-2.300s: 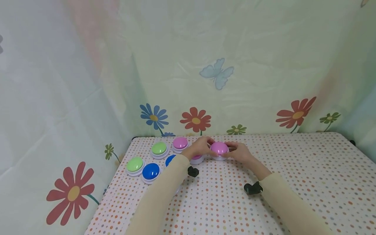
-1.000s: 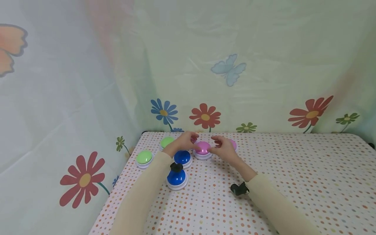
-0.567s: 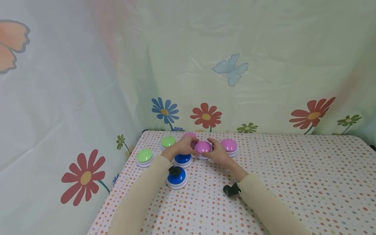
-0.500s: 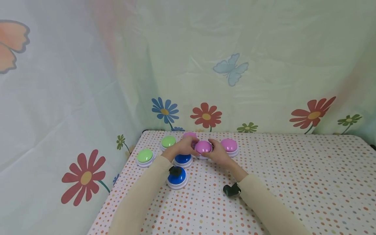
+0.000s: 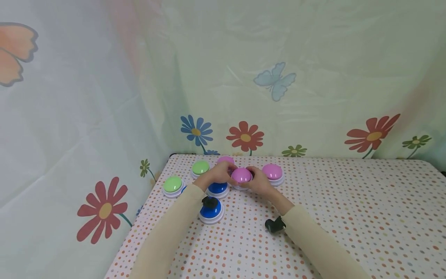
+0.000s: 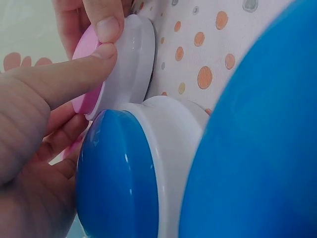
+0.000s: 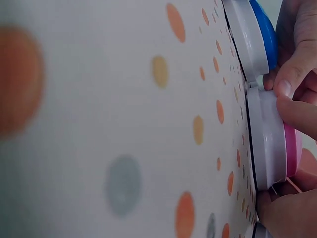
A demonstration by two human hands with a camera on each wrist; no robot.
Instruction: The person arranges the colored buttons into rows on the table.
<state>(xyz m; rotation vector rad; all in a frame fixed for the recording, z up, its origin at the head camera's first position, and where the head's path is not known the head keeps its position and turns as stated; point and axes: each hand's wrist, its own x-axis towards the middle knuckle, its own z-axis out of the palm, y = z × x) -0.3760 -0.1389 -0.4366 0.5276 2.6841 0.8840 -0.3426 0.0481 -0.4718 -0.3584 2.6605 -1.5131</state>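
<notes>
Both hands hold a pink dome push button (image 5: 241, 175) with a white round base. My left hand (image 5: 220, 172) grips its left side and my right hand (image 5: 259, 181) its right side. In the left wrist view the two thumbs meet at the front of its white base (image 6: 130, 64). The base stands on the spotted cloth in the right wrist view, fingers round the pink dome (image 7: 292, 148). Beside the left hand is a blue push button (image 5: 217, 188), its base right against the pink one's. A nearer blue push button (image 5: 210, 213) is partly covered by the wrist camera.
Another pink button (image 5: 272, 172) stands to the right, and a further one (image 5: 225, 159) behind the left hand. Two green buttons (image 5: 172, 184) stand at the left. A blue edge shows beside the left sleeve (image 5: 167, 232). The spotted table (image 5: 334, 201) ends at a hanging curtain (image 5: 216, 77).
The hands let go of the right-hand pink button and moved left to this one. They stood apart around it a second ago, then closed onto its sides. The view has turned left.
</notes>
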